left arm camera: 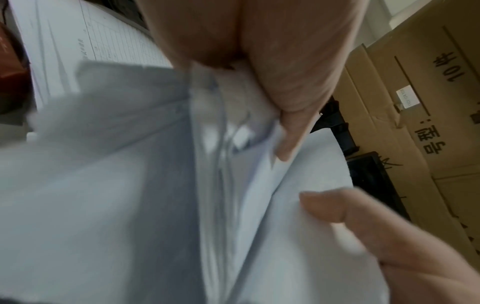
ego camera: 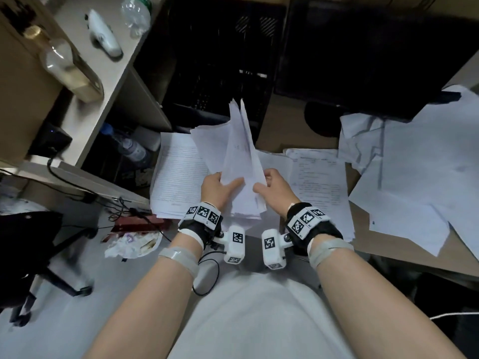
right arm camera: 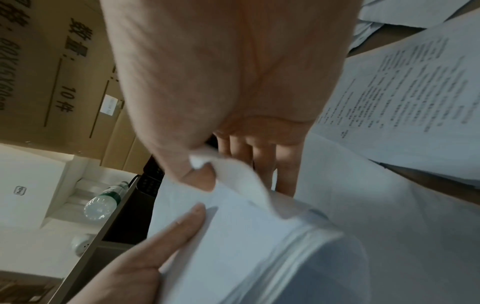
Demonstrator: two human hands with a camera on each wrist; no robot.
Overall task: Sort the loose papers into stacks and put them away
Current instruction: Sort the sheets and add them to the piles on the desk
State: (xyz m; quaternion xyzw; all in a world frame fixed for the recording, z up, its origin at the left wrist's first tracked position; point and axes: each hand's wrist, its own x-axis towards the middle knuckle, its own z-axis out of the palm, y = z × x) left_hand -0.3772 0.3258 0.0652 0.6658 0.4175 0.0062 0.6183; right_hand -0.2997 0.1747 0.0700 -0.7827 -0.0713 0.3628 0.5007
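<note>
A thick sheaf of white papers (ego camera: 239, 156) stands on its lower edge, tilted away from me, over a flat stack (ego camera: 178, 177) of lined sheets. My left hand (ego camera: 219, 185) grips the sheaf's left side, thumb on the near face. My right hand (ego camera: 272, 187) pinches its right edge between thumb and fingers. In the left wrist view the thumb (left arm camera: 291, 115) presses on the sheaf (left arm camera: 155, 185), with the other hand's finger (left arm camera: 337, 207) below. In the right wrist view the thumb (right arm camera: 197, 176) pinches a curled sheet (right arm camera: 233, 174) of the sheaf (right arm camera: 259, 246).
A printed stack (ego camera: 321, 182) lies to the right, and loose sheets (ego camera: 420, 161) spread further right over cardboard. A black monitor (ego camera: 363, 55) and a dark computer case (ego camera: 215, 60) stand behind. At the left a shelf (ego camera: 85, 81) holds bottles. Cables and crumpled wrappers (ego camera: 132, 242) lie lower left.
</note>
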